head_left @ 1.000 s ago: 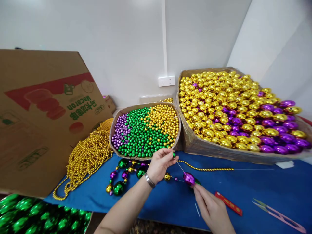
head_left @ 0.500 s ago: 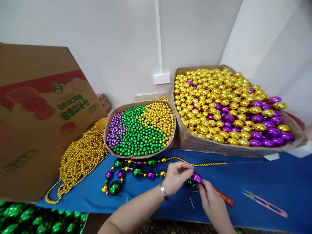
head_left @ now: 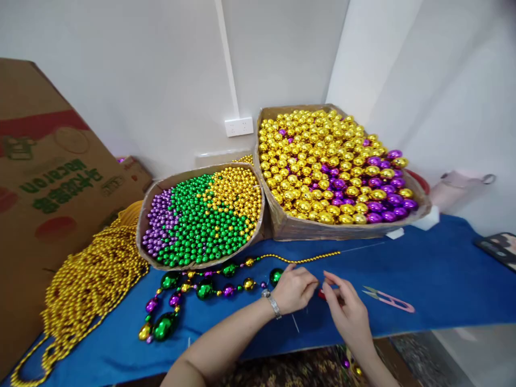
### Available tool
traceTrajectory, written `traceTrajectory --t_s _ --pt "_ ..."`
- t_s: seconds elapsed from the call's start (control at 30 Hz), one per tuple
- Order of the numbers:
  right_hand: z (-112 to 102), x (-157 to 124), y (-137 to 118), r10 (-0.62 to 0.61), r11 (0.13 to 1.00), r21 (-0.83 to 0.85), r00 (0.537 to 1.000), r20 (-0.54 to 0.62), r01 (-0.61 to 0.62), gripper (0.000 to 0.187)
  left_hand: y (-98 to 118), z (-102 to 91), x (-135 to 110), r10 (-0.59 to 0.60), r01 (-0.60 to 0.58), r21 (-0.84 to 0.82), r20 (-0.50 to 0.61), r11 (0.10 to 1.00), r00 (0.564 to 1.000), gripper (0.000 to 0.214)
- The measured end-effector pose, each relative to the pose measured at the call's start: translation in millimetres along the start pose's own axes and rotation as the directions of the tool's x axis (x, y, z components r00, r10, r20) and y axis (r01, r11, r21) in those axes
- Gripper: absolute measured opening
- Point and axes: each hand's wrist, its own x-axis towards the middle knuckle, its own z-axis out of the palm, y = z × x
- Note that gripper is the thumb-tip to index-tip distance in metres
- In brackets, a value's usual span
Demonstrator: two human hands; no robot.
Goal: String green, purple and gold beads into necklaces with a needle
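Note:
My left hand is closed, its thumb and fingers pressed together; what they hold is hidden. Just beside it, my right hand has its thumb and forefinger brought together in a pinch, and anything between them is too thin to make out. A large green bead sits against the back of my left hand, at the end of a beaded garland of green, purple and gold beads. The garland's gold small-bead strand runs behind my hands to a thin thread. Under my right fingertips shows part of a red object.
Pink-handled thread snips lie to the right. Behind stand a box of small beads and a larger box of gold and purple beads. Gold bead strands heap beside a carton on the left. A phone lies far right.
The view has swung to the right. The purple bead that was between my hands is no longer visible. My right hand has drawn up close to my left, covering most of the red object.

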Motion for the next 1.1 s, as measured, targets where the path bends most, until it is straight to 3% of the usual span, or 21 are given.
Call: traceTrajectory --t_s 0.13,0.23,0.43,0.57,0.63,0.73,0.83,0.97,1.1 --pt "-2.2 15.8 -9.1 0.025 0.998 0.060 0.998 -0.059 -0.021 0.030 -2.0 3.1 6.4 0.030 -0.031 0.014 0.047 0.999 0.998 0.020" --pt "-22.0 36.0 3.3 0.108 0.992 0.088 0.975 -0.194 -0.092 0.035 -6.1 5.0 8.8 -0.014 0.014 0.005 0.042 1.000 0.999 0.023" --pt "-92.0 80.4 62.7 0.338 0.941 0.138 0.835 -0.434 -0.309 0.047 -23.4 -6.1 8.3 0.006 -0.008 0.016 0.150 1.000 0.989 0.035" --pt "-131.8 95.1 99.0 0.462 0.857 0.038 0.734 -0.498 -0.513 0.030 -34.0 -16.6 7.4 0.015 0.025 -0.222 0.177 0.975 0.984 0.038" --pt "-147.5 98.3 109.4 0.478 0.809 -0.062 0.715 -0.510 -0.584 0.024 -35.4 -21.6 7.8 -0.020 0.087 -0.360 0.185 0.929 0.983 0.039" --pt "-161.2 101.8 113.1 0.441 0.747 -0.252 0.743 -0.504 -0.615 0.026 -29.2 -30.6 11.0 -0.122 0.194 -0.535 0.167 0.822 0.978 0.039" --pt "-154.6 107.5 106.3 0.339 0.707 -0.458 0.827 -0.448 -0.538 0.031 -14.7 -43.2 18.3 -0.219 0.258 -0.663 0.143 0.703 0.965 0.039" --pt "-116.8 119.2 92.4 0.187 0.690 -0.691 0.976 -0.115 -0.213 0.030 6.1 -64.0 32.0 -0.228 0.236 -0.679 0.103 0.696 0.968 0.039" --pt "-81.6 131.0 82.8 0.107 0.627 -0.776 0.978 0.177 0.072 0.029 16.2 -78.4 40.8 -0.209 0.207 -0.692 0.083 0.691 0.974 0.037"
